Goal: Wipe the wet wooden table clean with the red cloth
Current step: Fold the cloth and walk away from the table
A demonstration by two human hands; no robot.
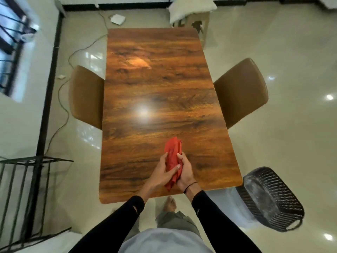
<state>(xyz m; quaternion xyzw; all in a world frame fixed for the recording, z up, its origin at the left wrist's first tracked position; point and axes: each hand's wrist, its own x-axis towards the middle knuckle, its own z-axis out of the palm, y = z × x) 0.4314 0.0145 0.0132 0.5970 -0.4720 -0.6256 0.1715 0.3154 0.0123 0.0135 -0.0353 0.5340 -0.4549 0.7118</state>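
Note:
The long wooden table [156, 84] runs away from me, glossy, with a shiny patch near its far left part. Over its near end I hold the bunched red cloth [172, 154] between both hands. My left hand [164, 172] grips the cloth from the left with the thumb laid across it. My right hand [185, 170] holds it from the right, fingers curled round the fabric. The cloth's top end sticks out above my fingers and its lower end hangs below my palms.
A brown chair [85, 95] is tucked in at the table's left side and another [242, 90] at its right. A dark woven basket [269, 198] lies on the floor by the near right corner. A metal railing [27, 189] stands at left; cables trail on the floor.

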